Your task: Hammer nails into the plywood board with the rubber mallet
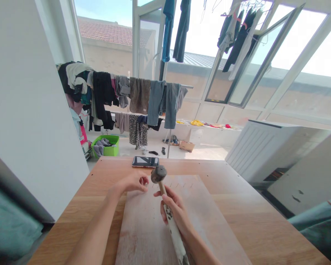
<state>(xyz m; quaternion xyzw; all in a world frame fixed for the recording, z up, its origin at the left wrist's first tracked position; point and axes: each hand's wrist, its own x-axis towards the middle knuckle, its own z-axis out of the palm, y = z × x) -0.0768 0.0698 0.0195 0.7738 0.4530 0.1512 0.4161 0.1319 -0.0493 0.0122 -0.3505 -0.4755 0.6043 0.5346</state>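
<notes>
My right hand [174, 206] is wrapped round the handle of a mallet [159, 174]. The mallet has a dark, blunt head and a pale handle with worn patches, and its head is raised over the board. My left hand [138, 181] is at the far left corner of a whitish wooden board [143, 228], thumb and fingers closed in a pinch; whatever is between the fingertips is too small to make out. Several thin nails [177, 185] stand in a row along the board's far part, some partly hidden by the mallet head.
The board lies on a wood-grain table [248, 217]. A phone [145, 161] rests near the table's far edge. Beyond are a drying rack with clothes [140, 95], a green basket [110, 150] and a cardboard box [187, 146]. White furniture [262, 147] stands at the right.
</notes>
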